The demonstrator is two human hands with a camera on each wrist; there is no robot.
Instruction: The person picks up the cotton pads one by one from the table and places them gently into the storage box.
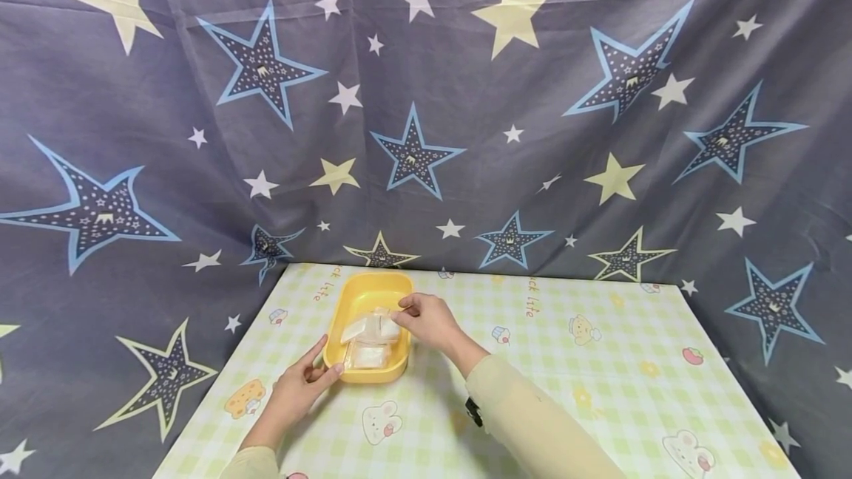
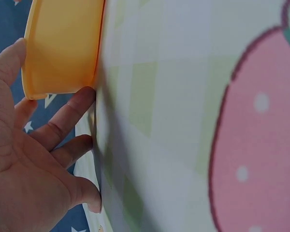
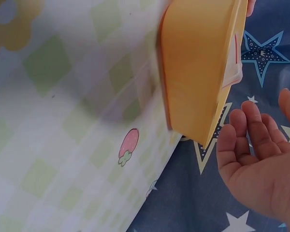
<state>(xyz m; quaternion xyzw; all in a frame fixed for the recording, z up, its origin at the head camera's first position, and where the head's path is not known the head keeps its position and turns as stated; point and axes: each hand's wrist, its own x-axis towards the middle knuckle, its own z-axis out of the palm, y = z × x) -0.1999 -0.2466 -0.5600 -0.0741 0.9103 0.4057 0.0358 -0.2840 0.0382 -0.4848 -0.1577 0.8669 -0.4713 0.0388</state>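
Note:
A yellow rectangular tray (image 1: 341, 309) with raised walls stands on the table's left part. Small clear plastic packets with white contents (image 1: 370, 355) lie inside it, some overlapping. My left hand (image 1: 297, 389) rests at the tray's near left corner, thumb and fingers touching its outside. In the left wrist view, the left hand's fingers (image 2: 70, 116) are spread and fairly straight. Over the tray's right rim is my right hand (image 1: 429, 320), fingertips close to the packets. From the right wrist, its fingers (image 3: 261, 133) look loosely bent, thumb apart, with nothing visible between them.
A cloth with green checks and cartoon prints covers the table (image 1: 532, 405). Behind and beside it hangs a dark curtain (image 1: 452, 72) with stars. The tray's far end is near the table's back edge. A black band (image 1: 473, 412) shows at the right sleeve.

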